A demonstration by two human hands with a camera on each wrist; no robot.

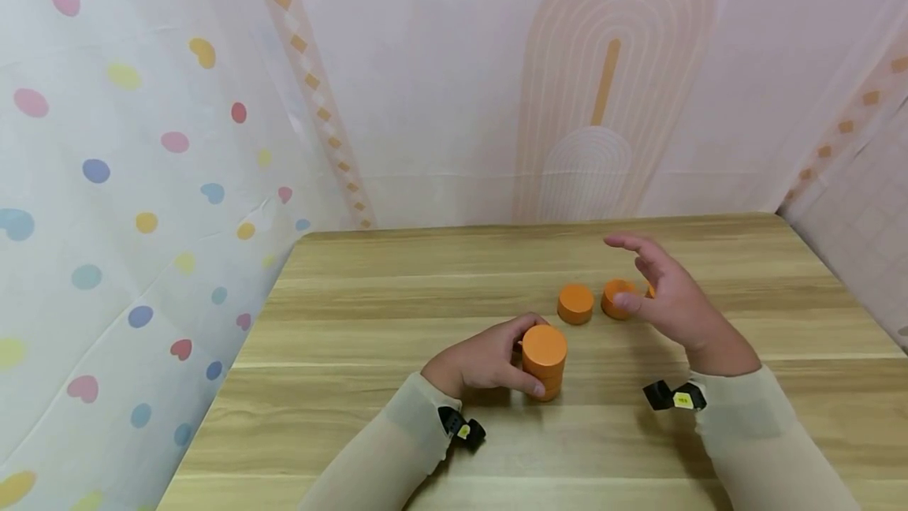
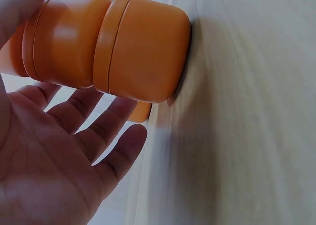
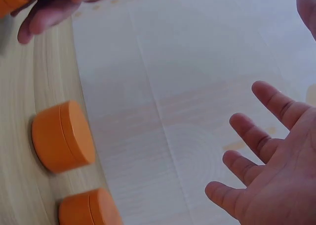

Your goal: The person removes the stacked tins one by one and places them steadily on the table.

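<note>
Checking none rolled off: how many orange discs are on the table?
At least 4: two stacked under the left hand, two loose near the right hand; more may hide behind it.

The surface (image 1: pixel 397 314) is shown as pale wood-grain laminate, smooth with a faint sheen. The stacked orange discs (image 1: pixel 545 361) and the loose orange discs (image 1: pixel 575 303) are seen as smooth, satin-finished plastic. The backdrop (image 1: pixel 440 85) is rendered as thin, matt printed cloth.
</note>
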